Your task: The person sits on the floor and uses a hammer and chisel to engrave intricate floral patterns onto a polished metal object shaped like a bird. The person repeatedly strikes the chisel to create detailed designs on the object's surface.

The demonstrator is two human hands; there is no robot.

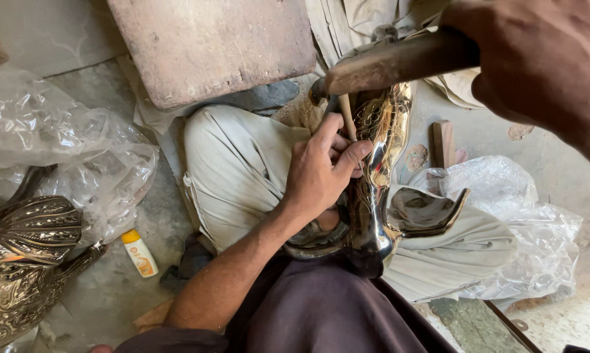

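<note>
While the left hand (321, 173) pinches a thin chisel (347, 117) in a closed grip at frame centre, the right hand (543, 62), upper right, is wrapped tight round a hammer (399, 62) handle. Chisel tip sits on the polished brass piece (380, 170) lying across the lap, centre frame. Brass looks stiff, fairly heavy, slick when polished, and dent-prone. Best held by the flared foot (425, 212), not the worked face. Engraved brass vessels (27, 261) lie at lower left on the floor (105, 294).
</note>
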